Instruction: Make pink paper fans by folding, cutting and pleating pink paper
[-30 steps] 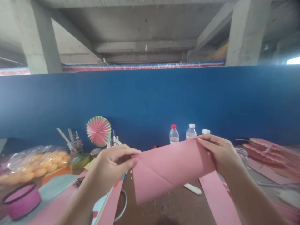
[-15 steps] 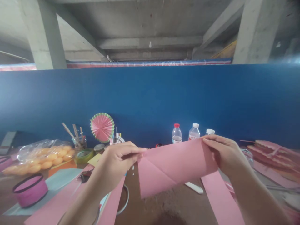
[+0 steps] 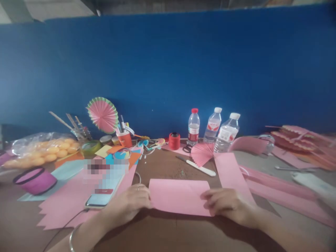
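Observation:
Pink paper (image 3: 178,196), bent over along its far edge, lies low over the brown table (image 3: 157,231) between my two hands. My left hand (image 3: 135,201) is closed on its left end; a ring and a bracelet show on that side. At the right end my right hand (image 3: 223,204) grips the sheet, fingertips on top and the thumb hidden. Just beyond the paper lie a white-handled knife (image 3: 201,168) and a pleated pink paper fan (image 3: 202,153).
Left of me are a phone (image 3: 105,190), pink sheets (image 3: 61,203), a purple fabric ring (image 3: 36,182) and a bag of orange balls (image 3: 52,152). Several bottles (image 3: 193,131), a red thread spool (image 3: 174,141) and a pen cup (image 3: 124,138) stand along the blue wall (image 3: 162,70).
Both hands have brought the pink paper down from a raised, tilted position to near the tabletop, now level. My view has tipped downward, showing more of the table.

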The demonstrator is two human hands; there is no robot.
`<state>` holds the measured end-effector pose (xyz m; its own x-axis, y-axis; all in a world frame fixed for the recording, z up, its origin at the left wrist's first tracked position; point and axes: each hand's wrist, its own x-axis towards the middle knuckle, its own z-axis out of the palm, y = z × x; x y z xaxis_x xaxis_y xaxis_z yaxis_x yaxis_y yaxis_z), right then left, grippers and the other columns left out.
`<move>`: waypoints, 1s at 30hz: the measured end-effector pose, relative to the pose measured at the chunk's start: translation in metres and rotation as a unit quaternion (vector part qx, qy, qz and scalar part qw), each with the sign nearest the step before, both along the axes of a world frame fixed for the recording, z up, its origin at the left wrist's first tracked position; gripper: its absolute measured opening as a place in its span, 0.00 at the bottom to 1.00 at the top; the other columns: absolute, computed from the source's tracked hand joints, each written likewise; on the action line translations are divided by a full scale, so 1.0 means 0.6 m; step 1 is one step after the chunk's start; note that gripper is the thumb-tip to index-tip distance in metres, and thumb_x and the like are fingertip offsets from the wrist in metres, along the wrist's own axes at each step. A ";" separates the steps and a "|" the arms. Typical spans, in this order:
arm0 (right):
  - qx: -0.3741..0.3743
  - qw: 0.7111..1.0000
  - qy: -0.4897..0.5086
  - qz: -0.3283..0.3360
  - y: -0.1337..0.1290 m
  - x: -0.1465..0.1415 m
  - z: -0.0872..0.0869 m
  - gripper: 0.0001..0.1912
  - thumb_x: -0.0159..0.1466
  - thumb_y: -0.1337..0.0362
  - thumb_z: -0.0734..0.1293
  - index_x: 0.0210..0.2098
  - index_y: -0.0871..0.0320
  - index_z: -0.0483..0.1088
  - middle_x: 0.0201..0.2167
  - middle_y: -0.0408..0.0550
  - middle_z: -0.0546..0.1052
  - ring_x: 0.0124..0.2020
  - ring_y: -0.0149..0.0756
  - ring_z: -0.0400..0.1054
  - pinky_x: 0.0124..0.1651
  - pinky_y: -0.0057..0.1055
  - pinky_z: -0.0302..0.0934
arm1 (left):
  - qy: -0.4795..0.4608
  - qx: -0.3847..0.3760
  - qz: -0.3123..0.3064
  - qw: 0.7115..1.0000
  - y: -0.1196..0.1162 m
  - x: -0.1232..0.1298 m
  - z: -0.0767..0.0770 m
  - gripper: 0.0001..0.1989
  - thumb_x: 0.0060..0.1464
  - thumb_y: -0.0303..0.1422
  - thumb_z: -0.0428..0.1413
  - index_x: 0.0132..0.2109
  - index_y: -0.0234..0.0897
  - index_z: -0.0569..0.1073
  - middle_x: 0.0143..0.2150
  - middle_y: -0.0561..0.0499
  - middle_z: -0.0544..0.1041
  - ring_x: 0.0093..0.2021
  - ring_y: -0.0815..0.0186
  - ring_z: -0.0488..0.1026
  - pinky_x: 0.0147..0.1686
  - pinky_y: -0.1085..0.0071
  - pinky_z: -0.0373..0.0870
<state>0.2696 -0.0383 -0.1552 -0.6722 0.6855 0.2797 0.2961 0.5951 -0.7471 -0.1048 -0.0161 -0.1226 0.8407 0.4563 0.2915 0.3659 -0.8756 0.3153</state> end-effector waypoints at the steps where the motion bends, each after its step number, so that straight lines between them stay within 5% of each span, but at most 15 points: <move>1: -0.003 1.000 -0.019 0.012 -0.006 0.000 -0.011 0.12 0.65 0.64 0.61 0.39 0.52 0.77 0.40 0.50 0.79 0.51 0.41 0.68 0.54 0.41 0.61 | 0.031 -0.014 -0.004 0.999 -0.008 0.003 -0.004 0.17 0.61 0.23 0.42 0.42 0.41 0.74 0.37 0.49 0.78 0.41 0.65 0.72 0.44 0.67 0.67; 4: 0.002 0.998 -0.058 0.026 -0.010 0.001 -0.020 0.13 0.66 0.64 0.59 0.41 0.52 0.76 0.42 0.49 0.78 0.52 0.40 0.67 0.53 0.39 0.61 | 0.095 -0.013 0.008 0.995 -0.017 0.011 -0.009 0.16 0.62 0.23 0.42 0.45 0.42 0.72 0.40 0.51 0.77 0.40 0.67 0.72 0.42 0.70 0.67; 9: 0.077 0.984 -0.151 0.048 -0.012 -0.002 0.015 0.12 0.65 0.65 0.60 0.42 0.54 0.74 0.42 0.50 0.78 0.52 0.40 0.67 0.54 0.37 0.59 | 0.178 0.066 -0.015 0.982 -0.027 0.009 -0.013 0.17 0.62 0.22 0.41 0.51 0.39 0.69 0.41 0.48 0.76 0.42 0.63 0.71 0.43 0.66 0.66; 14: 0.173 0.941 -0.291 0.024 -0.009 -0.062 0.033 0.13 0.66 0.61 0.58 0.42 0.56 0.72 0.35 0.50 0.77 0.36 0.40 0.69 0.38 0.34 0.60 | 0.224 0.015 0.034 0.974 -0.050 0.036 0.007 0.08 0.57 0.27 0.49 0.40 0.36 0.72 0.36 0.47 0.72 0.38 0.60 0.69 0.41 0.64 0.65; 18: 0.215 0.923 -0.321 0.005 0.012 -0.117 0.014 0.19 0.68 0.61 0.55 0.26 0.57 0.71 0.24 0.46 0.75 0.26 0.33 0.66 0.32 0.29 0.53 | 0.241 0.031 0.059 0.968 -0.041 0.076 0.003 0.12 0.60 0.29 0.47 0.31 0.35 0.72 0.33 0.49 0.70 0.33 0.62 0.69 0.35 0.67 0.65; 23: 0.183 0.957 -0.224 -0.004 0.030 -0.123 -0.017 0.19 0.67 0.60 0.56 0.24 0.58 0.69 0.22 0.45 0.72 0.25 0.31 0.63 0.30 0.27 0.52 | 0.227 0.033 0.047 0.972 -0.015 0.105 -0.028 0.10 0.60 0.31 0.49 0.33 0.35 0.71 0.34 0.49 0.71 0.36 0.60 0.68 0.36 0.66 0.64; 27: 0.169 0.965 -0.200 0.003 0.037 -0.106 -0.017 0.15 0.67 0.57 0.58 0.40 0.57 0.72 0.38 0.51 0.75 0.40 0.37 0.67 0.44 0.32 0.58 | 0.198 -0.008 0.042 0.979 -0.006 0.103 -0.041 0.08 0.60 0.31 0.50 0.47 0.39 0.69 0.45 0.50 0.70 0.45 0.60 0.67 0.45 0.64 0.64; 30: 0.177 0.955 -0.237 0.004 0.043 -0.102 -0.011 0.28 0.65 0.53 0.60 0.61 0.59 0.58 0.59 0.55 0.63 0.61 0.45 0.53 0.61 0.43 0.46 | 0.201 -0.003 0.030 0.979 -0.001 0.100 -0.046 0.23 0.60 0.30 0.48 0.62 0.42 0.57 0.61 0.47 0.62 0.60 0.56 0.57 0.58 0.56 0.52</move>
